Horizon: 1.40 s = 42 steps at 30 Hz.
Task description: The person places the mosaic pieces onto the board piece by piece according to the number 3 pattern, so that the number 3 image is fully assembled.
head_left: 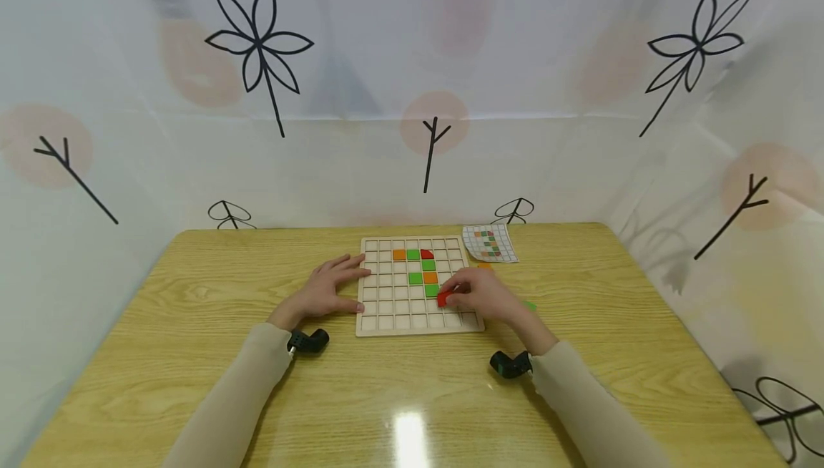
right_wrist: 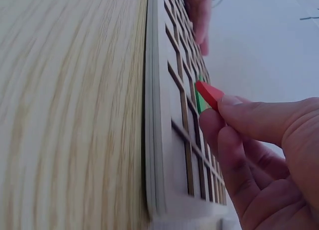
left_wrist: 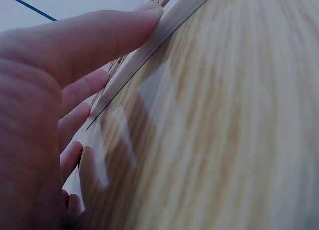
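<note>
A wooden grid board [head_left: 380,323] lies on the table with several orange, green and red tiles set in its cells. My right hand [head_left: 479,295] pinches a red tile [right_wrist: 209,93] between thumb and fingers, over the board's right part beside the lowest green tile [head_left: 432,290]. In the right wrist view the red tile is tilted, its edge close to a green tile [right_wrist: 201,101]. My left hand [head_left: 322,290] rests with spread, straight fingers at the board's left edge. The left wrist view shows the thumb [left_wrist: 114,36] touching that edge.
A paper card [head_left: 491,243] printed with a coloured grid pattern lies past the board's far right corner. An orange tile [head_left: 485,265] and a green tile [head_left: 530,305] lie on the table right of the board, partly hidden by my right hand. A patterned cloth [head_left: 360,167] hangs behind.
</note>
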Available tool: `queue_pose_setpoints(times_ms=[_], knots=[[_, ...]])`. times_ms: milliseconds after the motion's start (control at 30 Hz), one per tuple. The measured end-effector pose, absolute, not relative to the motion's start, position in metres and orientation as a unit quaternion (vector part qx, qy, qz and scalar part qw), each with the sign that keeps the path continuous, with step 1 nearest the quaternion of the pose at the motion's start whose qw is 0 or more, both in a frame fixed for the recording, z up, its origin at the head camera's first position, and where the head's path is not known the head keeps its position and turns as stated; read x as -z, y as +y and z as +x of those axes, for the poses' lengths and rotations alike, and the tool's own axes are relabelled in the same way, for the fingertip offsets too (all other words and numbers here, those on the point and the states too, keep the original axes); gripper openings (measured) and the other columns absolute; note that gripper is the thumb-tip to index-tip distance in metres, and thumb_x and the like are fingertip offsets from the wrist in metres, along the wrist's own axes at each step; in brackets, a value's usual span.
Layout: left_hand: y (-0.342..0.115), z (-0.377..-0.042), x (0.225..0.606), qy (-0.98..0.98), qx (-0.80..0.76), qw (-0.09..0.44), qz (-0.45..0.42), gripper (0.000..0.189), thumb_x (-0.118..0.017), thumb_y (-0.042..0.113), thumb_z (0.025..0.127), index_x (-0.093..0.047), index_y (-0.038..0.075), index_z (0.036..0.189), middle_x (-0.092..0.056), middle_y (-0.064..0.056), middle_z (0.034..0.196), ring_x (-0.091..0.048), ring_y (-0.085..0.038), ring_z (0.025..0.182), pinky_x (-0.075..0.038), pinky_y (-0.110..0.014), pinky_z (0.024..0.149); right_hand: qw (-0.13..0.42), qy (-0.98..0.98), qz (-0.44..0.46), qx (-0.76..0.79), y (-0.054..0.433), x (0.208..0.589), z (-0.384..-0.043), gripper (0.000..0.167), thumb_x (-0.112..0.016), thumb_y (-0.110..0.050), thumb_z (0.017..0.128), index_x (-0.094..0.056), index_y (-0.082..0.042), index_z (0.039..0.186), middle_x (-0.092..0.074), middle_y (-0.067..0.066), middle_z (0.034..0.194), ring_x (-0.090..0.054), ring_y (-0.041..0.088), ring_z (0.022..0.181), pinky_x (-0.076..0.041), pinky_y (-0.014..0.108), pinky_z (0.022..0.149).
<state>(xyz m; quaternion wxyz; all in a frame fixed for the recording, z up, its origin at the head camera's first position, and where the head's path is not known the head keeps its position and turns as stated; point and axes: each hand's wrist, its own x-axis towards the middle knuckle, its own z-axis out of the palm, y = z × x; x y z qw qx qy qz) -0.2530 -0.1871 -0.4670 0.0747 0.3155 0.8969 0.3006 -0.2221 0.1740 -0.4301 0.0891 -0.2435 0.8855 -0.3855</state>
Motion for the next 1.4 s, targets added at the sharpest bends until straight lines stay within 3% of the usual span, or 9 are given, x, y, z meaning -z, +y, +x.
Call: queue_pose_setpoints(times_ms=[900,1067,1400], knots=[[-0.188,-0.25,0.466,0.896,-0.296,0.059,0.327,0.073,-0.074,0.044,0.086,-0.051,0.012,0.147,-0.028,-0.011,0.162,-0.015,-0.039,0.149,-0.01,-0.068,0.111,0.145,0.896,-0.23,0.351,0.152,0.438,-0.23,0.006,-0.072,-0.01,0.092,-0.074,-0.013,0.097,-0.065,-0.004,0.087,-0.055,0.015,0.076,-0.047,0.032,0.07],[-0.188,-0.251,0.466,0.896,-0.3,0.072,0.319,0.073,-0.074,0.044,0.087,-0.05,0.013,0.148,-0.026,-0.008,0.163,-0.014,-0.037,0.149,-0.009,-0.067,0.112,0.145,0.898,-0.233,0.344,0.15,0.437,-0.231,0.004,-0.073,-0.01,0.092,-0.072,-0.013,0.094,-0.062,-0.003,0.081,-0.054,0.016,0.074,-0.046,0.032,0.068],[-0.187,-0.253,0.466,0.898,-0.297,0.074,0.317,0.072,-0.075,0.044,0.087,-0.05,0.015,0.149,-0.026,-0.006,0.163,-0.013,-0.035,0.15,-0.008,-0.065,0.113,0.142,0.899,-0.235,0.341,0.151,0.435,-0.231,0.004,-0.072,-0.011,0.093,-0.073,-0.013,0.096,-0.062,-0.003,0.083,-0.054,0.015,0.073,-0.046,0.032,0.068]])
